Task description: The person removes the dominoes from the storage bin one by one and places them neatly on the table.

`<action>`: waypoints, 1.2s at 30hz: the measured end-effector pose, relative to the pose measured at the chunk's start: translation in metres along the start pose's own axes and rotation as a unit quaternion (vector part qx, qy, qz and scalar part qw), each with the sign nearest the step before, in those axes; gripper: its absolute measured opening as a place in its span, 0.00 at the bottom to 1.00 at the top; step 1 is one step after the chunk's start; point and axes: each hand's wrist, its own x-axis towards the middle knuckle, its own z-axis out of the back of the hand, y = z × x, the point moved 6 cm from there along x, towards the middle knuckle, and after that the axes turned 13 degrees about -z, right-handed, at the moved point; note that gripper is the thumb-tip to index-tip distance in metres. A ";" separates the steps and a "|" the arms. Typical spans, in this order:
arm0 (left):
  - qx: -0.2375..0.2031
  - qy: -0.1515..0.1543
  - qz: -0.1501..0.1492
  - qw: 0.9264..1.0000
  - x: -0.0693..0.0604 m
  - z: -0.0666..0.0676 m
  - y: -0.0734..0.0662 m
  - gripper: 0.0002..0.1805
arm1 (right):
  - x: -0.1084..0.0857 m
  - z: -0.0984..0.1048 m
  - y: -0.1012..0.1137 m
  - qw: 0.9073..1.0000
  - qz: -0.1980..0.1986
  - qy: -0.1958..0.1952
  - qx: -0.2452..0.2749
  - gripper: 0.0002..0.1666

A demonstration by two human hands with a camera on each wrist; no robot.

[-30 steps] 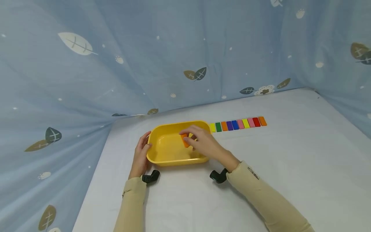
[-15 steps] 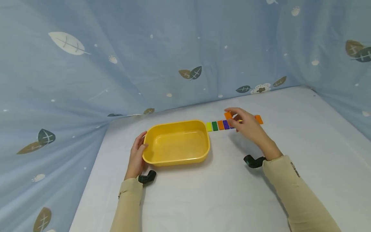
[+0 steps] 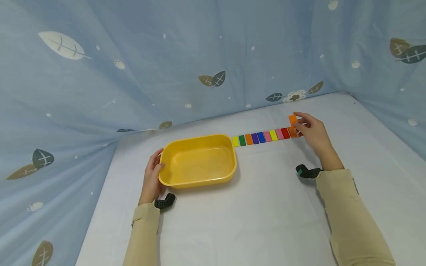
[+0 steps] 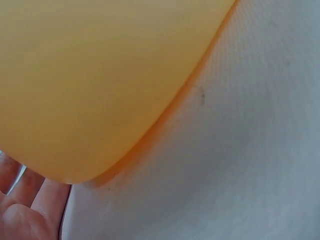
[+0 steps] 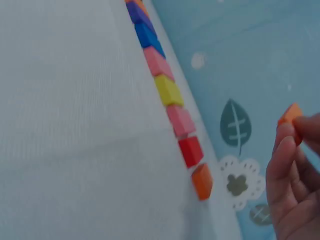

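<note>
My right hand (image 3: 313,133) pinches an orange block (image 3: 293,120) between thumb and fingertips. It holds the block above the right end of a row of flat rectangular blocks, and the right wrist view shows the held block (image 5: 290,114) apart from the row. Another orange block (image 5: 202,181) lies at that end, beside a red block (image 5: 191,151). My left hand (image 3: 152,179) grips the left side of a yellow plastic tray (image 3: 196,183), its thumb at the rim. In the left wrist view, part of the fingers (image 4: 37,197) shows at the tray's edge.
The row runs right from the tray's right side, with yellow (image 3: 235,141), green (image 3: 242,140), purple (image 3: 254,138), blue (image 3: 261,137) and pink blocks (image 3: 267,136) among it. A white cloth (image 3: 253,214) covers the table. Behind it hangs a blue patterned curtain (image 3: 149,74).
My right hand has lifted the orange block from over the tray and carried it right, along the row to its far end. The left hand stays at the tray.
</note>
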 end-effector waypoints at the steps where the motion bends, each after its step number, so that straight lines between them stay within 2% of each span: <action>1: 0.002 -0.001 0.002 1.000 0.000 0.000 0.000 0.26 | -0.001 0.002 -0.002 1.000 -0.017 0.000 0.012 0.27; 7: 0.007 -0.004 0.008 1.000 0.001 0.002 0.000 0.27 | -0.018 0.008 -0.004 0.993 -0.117 0.019 0.026 0.30; 12: 0.011 -0.008 0.011 1.000 -0.002 0.005 -0.001 0.27 | -0.019 0.010 -0.013 0.988 -0.150 0.029 0.012 0.30; 20: 0.012 -0.018 0.019 1.000 -0.006 0.009 -0.002 0.27 | -0.014 0.005 -0.019 0.988 -0.149 0.029 -0.018 0.28; 25: 0.002 -0.018 0.015 1.000 -0.008 0.008 -0.002 0.27 | -0.016 0.006 -0.012 0.988 -0.132 0.033 -0.069 0.28; 32: 0.000 -0.019 0.009 1.000 -0.010 0.006 -0.004 0.27 | -0.016 0.004 -0.010 0.977 -0.123 0.034 -0.173 0.29; 36: -0.002 -0.017 0.008 1.000 -0.008 0.005 -0.004 0.27 | -0.017 0.003 -0.008 0.972 -0.113 0.025 -0.203 0.28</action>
